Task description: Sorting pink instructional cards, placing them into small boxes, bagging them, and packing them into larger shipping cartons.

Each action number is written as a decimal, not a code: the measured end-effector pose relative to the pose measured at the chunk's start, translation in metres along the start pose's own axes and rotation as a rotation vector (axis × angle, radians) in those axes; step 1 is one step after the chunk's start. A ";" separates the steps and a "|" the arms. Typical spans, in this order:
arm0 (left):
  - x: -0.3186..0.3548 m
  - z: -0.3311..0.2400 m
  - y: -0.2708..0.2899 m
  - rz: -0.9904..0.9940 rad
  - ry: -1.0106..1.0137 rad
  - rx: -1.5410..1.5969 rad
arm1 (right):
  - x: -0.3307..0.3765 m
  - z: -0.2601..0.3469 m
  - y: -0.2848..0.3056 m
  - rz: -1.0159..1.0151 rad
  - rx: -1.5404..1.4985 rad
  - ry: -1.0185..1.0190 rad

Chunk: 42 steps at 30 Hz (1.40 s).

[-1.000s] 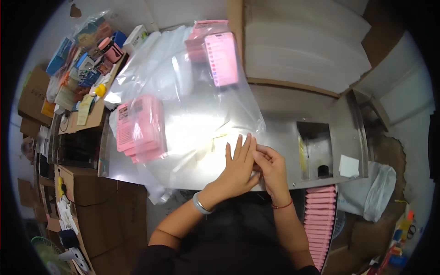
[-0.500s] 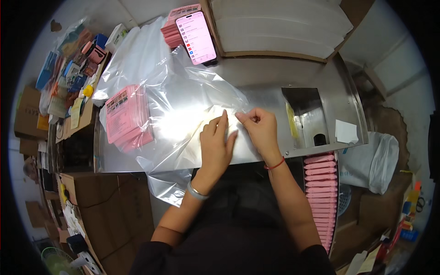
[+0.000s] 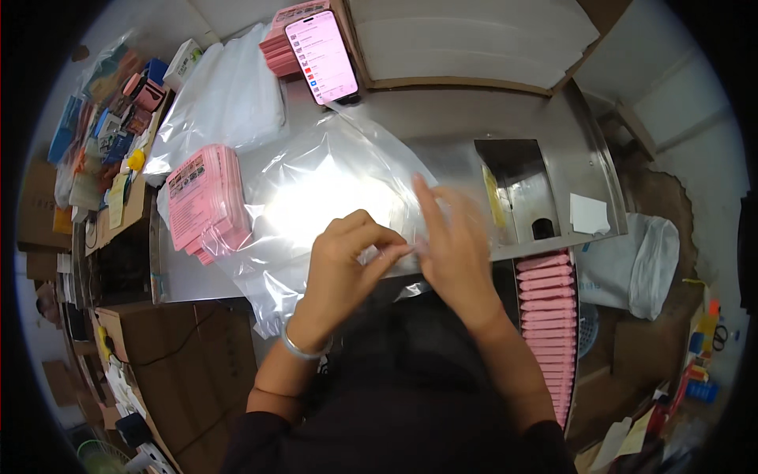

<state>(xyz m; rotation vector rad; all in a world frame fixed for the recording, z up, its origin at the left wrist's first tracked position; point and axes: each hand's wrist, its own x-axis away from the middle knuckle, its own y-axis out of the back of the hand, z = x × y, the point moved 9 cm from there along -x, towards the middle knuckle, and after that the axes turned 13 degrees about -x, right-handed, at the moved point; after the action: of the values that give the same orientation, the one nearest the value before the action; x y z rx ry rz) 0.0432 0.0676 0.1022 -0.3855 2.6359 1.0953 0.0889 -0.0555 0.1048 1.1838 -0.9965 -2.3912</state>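
Observation:
A large clear plastic bag (image 3: 308,170) lies spread over the metal worktop, its near edge reaching toward my body. My left hand (image 3: 347,257), with a silver bangle at the wrist, pinches the bag's edge between thumb and fingertips. Close beside it, my right hand (image 3: 458,249) is blurred by motion; its index finger stretches upward, apart from the thumb. Whether the right thumb touches the film cannot be made out. To the left, a stack of pink printed cards (image 3: 207,197) sits partly under or against the plastic.
A phone (image 3: 322,59) with a lit screen leans on more pink cards (image 3: 278,51) at the back. Folded clear bags (image 3: 229,99) lie at the back left. On the right are a recess (image 3: 517,189) in the worktop, a white card (image 3: 589,213) and a row of pink packets (image 3: 546,332) below.
Both hands have drawn nearer to my body. The left now pinches the bag's edge, the right index finger has straightened upward, and the film has shifted, uncovering more of the folded bags.

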 end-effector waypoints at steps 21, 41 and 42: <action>0.026 0.128 0.039 -0.213 0.420 -0.414 | 0.080 -0.096 0.016 0.044 -1.504 -0.960; 0.054 0.221 0.100 -0.170 0.538 1.269 | 0.087 -0.155 0.100 0.130 -1.094 -0.645; 0.030 0.153 0.084 -0.160 0.502 1.313 | 0.085 -0.170 0.108 -0.028 -1.161 -0.581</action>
<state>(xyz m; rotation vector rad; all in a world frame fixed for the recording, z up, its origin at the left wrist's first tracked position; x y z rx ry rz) 0.0073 0.2305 0.0423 -0.5527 2.9492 -0.9467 0.1653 -0.2556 0.0589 0.0778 0.3818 -2.6404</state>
